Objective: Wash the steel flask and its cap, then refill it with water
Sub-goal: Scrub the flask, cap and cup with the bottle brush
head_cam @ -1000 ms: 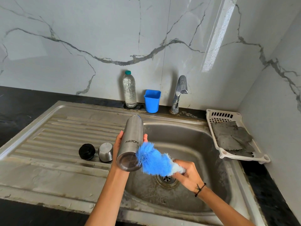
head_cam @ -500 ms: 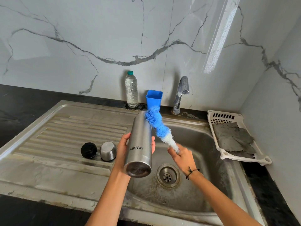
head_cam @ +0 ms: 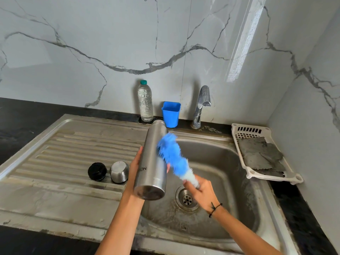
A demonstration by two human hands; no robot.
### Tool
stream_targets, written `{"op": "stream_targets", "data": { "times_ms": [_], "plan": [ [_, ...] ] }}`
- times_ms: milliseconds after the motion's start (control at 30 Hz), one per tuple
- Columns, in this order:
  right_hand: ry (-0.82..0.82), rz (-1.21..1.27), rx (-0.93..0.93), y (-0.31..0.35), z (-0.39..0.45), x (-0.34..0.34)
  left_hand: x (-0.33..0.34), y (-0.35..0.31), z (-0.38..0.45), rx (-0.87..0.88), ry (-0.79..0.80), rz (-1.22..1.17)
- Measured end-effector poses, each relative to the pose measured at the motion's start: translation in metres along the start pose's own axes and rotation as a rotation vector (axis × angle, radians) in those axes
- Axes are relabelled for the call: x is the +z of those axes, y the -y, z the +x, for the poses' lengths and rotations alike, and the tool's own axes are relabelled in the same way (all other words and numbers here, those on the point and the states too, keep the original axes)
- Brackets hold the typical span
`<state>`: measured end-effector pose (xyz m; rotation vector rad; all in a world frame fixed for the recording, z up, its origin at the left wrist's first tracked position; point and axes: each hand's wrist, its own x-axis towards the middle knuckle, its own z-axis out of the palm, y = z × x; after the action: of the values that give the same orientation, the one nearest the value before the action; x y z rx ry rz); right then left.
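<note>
My left hand point(head_cam: 135, 167) grips the steel flask point(head_cam: 152, 162) around its middle and holds it tilted over the sink's left edge, base toward me and mouth pointing to the wall. My right hand point(head_cam: 200, 189) holds the handle of a blue bottle brush point(head_cam: 171, 153). Its bristles press against the flask's right side, near the upper half. On the drainboard to the left lie the black inner stopper point(head_cam: 97, 171) and the steel cap point(head_cam: 119, 172), side by side.
The sink basin point(head_cam: 220, 181) with its drain point(head_cam: 187, 198) lies below my hands. A tap point(head_cam: 201, 105), a blue plastic cup point(head_cam: 171, 114) and a clear water bottle point(head_cam: 145, 101) stand along the marble wall. A white tray point(head_cam: 292, 176) with grey cloths sits at right.
The brush went from the flask's base up to its mouth end, then slid back down along its right side. The flask has turned a little in my left hand, so its logo faces left.
</note>
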<state>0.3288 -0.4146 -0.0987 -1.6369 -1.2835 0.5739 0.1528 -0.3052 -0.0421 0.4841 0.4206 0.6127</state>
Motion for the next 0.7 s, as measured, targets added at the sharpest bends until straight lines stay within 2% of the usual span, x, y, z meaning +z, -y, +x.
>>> {"op": "stream_targets", "data": {
  "times_ms": [67,200,333,433,500,600,700],
  "plan": [
    [-0.068,-0.084,0.098,0.005,0.013,-0.004,0.014,-0.001,-0.004,-0.022,0.032,-0.061],
    [-0.091,-0.17,0.26,0.013,0.029,-0.017,0.009,0.0,-0.003,-0.043,-0.09,0.134],
    [-0.089,0.191,0.363,0.026,0.031,-0.022,0.012,-0.002,-0.001,0.061,-0.21,0.439],
    [0.002,0.444,0.378,0.046,0.038,-0.027,0.025,-0.002,0.0,0.185,-0.186,0.648],
    [0.125,0.543,0.378,0.059,0.043,-0.031,0.032,0.0,0.001,0.224,-0.142,0.765],
    [0.243,0.644,0.385,0.069,0.049,-0.033,0.035,0.008,0.005,0.269,-0.073,0.815],
    [0.287,0.645,0.387,0.071,0.05,-0.033,0.036,0.013,0.01,0.299,-0.128,0.884]
  ]
}}
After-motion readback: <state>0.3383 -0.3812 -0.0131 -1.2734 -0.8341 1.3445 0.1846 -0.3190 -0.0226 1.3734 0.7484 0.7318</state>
